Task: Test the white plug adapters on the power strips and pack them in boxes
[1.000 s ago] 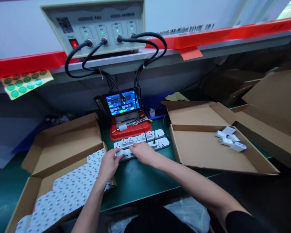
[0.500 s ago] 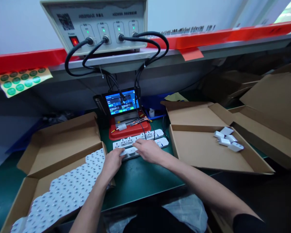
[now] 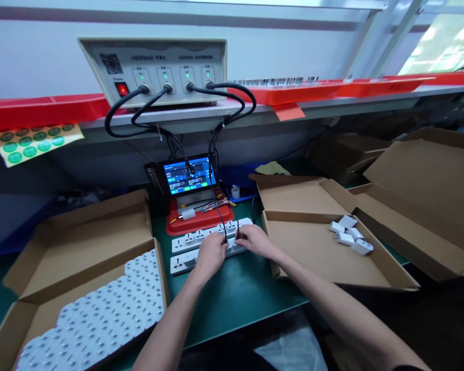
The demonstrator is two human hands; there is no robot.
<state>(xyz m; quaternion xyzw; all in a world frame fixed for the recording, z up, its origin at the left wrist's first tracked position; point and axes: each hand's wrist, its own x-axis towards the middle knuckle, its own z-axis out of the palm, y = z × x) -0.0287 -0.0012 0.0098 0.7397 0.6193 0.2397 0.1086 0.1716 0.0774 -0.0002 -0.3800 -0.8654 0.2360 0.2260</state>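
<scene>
Two white power strips lie side by side on the green mat, the rear strip [image 3: 195, 238] and the front strip [image 3: 179, 264]. My left hand [image 3: 211, 255] rests on the middle of the front strip with its fingers curled down; what is under them is hidden. My right hand [image 3: 255, 240] is at the right end of the strips. Its thumb and fingers pinch the end of a thin black cable [image 3: 221, 221] that hangs down from the small screen [image 3: 189, 175].
A grey tester box [image 3: 154, 69] with thick black leads sits on the shelf above. A red tray [image 3: 201, 220] lies under the screen. The left carton [image 3: 81, 247] holds rows of white chargers [image 3: 100, 314]. The right carton [image 3: 325, 263] holds several white chargers [image 3: 348, 234]. Another open carton [image 3: 429, 196] is far right.
Both hands have moved right along the front strip, the left from its left end to its middle, the right to the cable at the right end. The camera tilted up.
</scene>
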